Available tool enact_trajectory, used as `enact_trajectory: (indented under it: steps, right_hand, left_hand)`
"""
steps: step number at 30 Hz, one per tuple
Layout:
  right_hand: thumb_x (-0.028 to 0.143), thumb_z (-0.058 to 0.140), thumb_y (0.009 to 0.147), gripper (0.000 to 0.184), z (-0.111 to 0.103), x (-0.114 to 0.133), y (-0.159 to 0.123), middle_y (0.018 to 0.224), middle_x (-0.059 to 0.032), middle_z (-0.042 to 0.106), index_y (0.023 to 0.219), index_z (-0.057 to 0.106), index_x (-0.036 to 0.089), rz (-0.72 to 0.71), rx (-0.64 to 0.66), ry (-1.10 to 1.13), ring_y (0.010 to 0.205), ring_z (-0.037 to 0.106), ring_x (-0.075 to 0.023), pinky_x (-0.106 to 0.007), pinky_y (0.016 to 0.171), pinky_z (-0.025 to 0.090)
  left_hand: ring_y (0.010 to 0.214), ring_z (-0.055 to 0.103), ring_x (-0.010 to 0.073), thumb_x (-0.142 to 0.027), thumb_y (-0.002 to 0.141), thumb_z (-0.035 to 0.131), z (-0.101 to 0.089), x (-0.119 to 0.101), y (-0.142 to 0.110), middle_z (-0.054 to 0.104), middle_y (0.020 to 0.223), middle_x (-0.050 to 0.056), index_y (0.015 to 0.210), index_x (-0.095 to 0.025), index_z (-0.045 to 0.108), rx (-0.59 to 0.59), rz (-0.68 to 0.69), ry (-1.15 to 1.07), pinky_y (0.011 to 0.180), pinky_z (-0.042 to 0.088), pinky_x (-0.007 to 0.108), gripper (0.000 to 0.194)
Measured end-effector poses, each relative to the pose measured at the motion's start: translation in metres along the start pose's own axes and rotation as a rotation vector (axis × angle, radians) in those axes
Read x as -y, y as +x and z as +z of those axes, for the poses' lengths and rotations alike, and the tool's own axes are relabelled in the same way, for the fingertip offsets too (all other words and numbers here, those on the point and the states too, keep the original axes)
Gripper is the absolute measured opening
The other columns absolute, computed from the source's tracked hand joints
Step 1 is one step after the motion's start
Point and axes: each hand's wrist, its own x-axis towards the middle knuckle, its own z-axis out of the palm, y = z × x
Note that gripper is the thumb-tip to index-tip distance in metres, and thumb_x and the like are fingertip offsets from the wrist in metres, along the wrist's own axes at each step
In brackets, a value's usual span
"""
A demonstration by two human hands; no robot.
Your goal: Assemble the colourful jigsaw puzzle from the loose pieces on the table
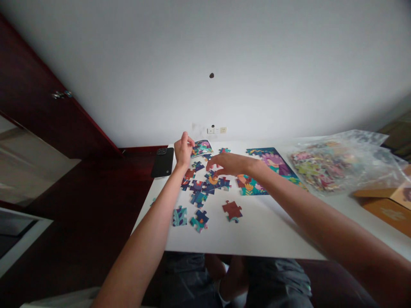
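My left hand [183, 149] is closed at the left edge of a small colourful picture card [202, 147] near the back of the table. Its fingertips are partly hidden. My right hand [226, 163] hovers palm down over the loose puzzle pieces, thumb and fingers curved and apart, with nothing visible between them. Below it lies a joined cluster of dark blue puzzle pieces [211, 187]. A partly assembled puzzle [279, 164] with a purple-haired figure sits to the right, partly covered by my right forearm. Nearer me are a brown puzzle piece [232, 211] and a teal leafy piece [180, 216].
A black phone [162, 162] lies at the table's left edge. On the right are clear plastic bags [334, 164] of colourful pieces and an orange-brown box [385, 207]. The white table [257, 231] meets a wall with sockets [216, 130] behind.
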Motion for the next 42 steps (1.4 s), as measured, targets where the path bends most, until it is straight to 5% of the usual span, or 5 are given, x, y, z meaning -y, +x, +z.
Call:
enact_trajectory:
  steps: [5,11,16,27,42]
  right_hand:
    - [0.011,0.070,0.089,0.060,0.008,-0.008,0.002,0.143,-0.0024,0.066,0.144,0.062,0.034,-0.085,0.035,0.077,0.125,0.063,-0.0212,-0.031,0.105,0.049]
    - [0.017,0.078,0.086,0.046,0.012,-0.015,0.006,0.131,-0.0067,0.071,0.131,0.072,0.027,-0.036,0.004,0.067,0.112,0.068,-0.0211,-0.030,0.096,0.051]
    - [0.018,0.074,0.086,0.038,0.002,-0.033,0.005,0.117,-0.0068,0.076,0.124,0.076,0.024,0.053,-0.081,0.079,0.097,0.070,-0.0192,-0.027,0.083,0.050]
    - [0.015,0.067,0.081,0.043,-0.005,-0.098,-0.015,0.108,-0.0060,0.079,0.122,0.079,0.023,0.297,-0.175,0.175,0.085,0.071,-0.0165,-0.024,0.074,0.049]
    - [0.012,0.062,0.082,0.042,0.001,-0.114,-0.014,0.099,-0.0045,0.080,0.120,0.079,0.020,0.268,-0.304,0.246,0.081,0.070,-0.0141,-0.022,0.071,0.048]
  left_hand:
    - [0.043,0.042,0.0134,-0.081,0.096,0.024,0.001,0.005,-0.001,0.038,0.045,-0.001,0.058,-0.024,0.047,-0.001,0.046,0.209,0.047,0.029,0.031,0.072]
    - [0.043,0.035,0.0112,-0.072,0.094,0.046,0.004,0.009,-0.001,0.039,0.049,-0.002,0.057,-0.023,0.049,0.015,0.053,0.071,0.048,0.027,0.030,0.062]
    - [0.046,0.041,0.0125,-0.065,0.097,0.045,0.002,0.009,-0.003,0.043,0.049,-0.002,0.056,-0.023,0.050,0.034,0.120,0.191,0.051,0.032,0.029,0.059]
    - [0.072,0.070,0.0200,-0.044,0.097,0.051,0.021,0.010,-0.030,0.076,0.073,0.004,0.067,-0.022,0.070,0.575,0.307,0.668,0.074,0.047,0.029,0.042]
    - [0.077,0.073,0.0228,-0.043,0.096,0.057,0.025,0.018,-0.033,0.079,0.082,0.005,0.082,-0.025,0.080,0.638,0.299,0.723,0.070,0.048,0.029,0.032]
